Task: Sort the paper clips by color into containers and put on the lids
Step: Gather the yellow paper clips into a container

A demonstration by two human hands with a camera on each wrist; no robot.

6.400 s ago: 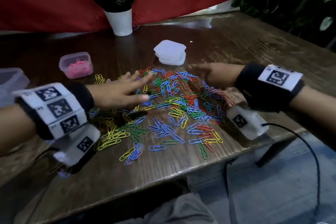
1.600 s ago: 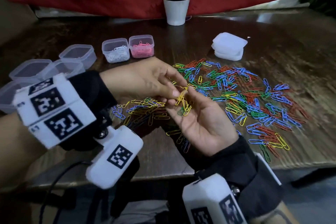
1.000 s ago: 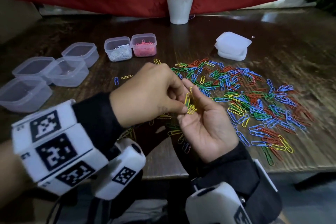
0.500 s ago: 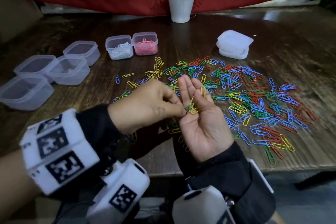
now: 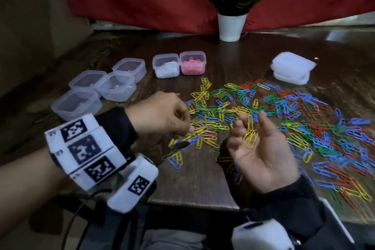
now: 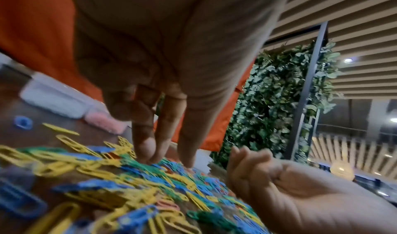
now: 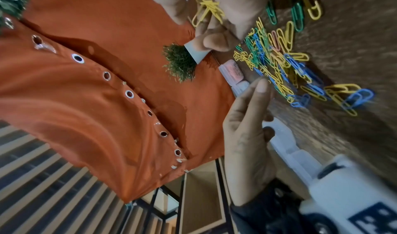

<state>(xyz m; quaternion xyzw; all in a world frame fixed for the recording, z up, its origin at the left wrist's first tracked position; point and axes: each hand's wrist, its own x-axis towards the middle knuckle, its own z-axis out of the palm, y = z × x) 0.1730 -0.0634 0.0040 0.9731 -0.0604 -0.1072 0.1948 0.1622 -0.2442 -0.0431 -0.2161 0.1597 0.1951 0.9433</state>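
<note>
Left hand (image 5: 162,115) fingertips down on the scattered paper clips (image 5: 284,119); right hand (image 5: 261,152) palm-up, loosely cupping yellow clips (image 5: 250,136).

Head view: from above and behind the wrists, facing forward and down across the table (image 5: 203,178), with the potted plant (image 5: 233,6) at 12 o'clock. Left wrist view: close under the left hand (image 6: 171,59), looking along its fingers (image 6: 146,146) at the paper clips (image 6: 96,178) just below; the right hand (image 6: 300,195) enters at 4 o'clock. Right wrist view: rolled sideways, tabletop at 3 o'clock, red curtain (image 7: 86,85) at 9 o'clock. All three views share the clip pile.
</note>
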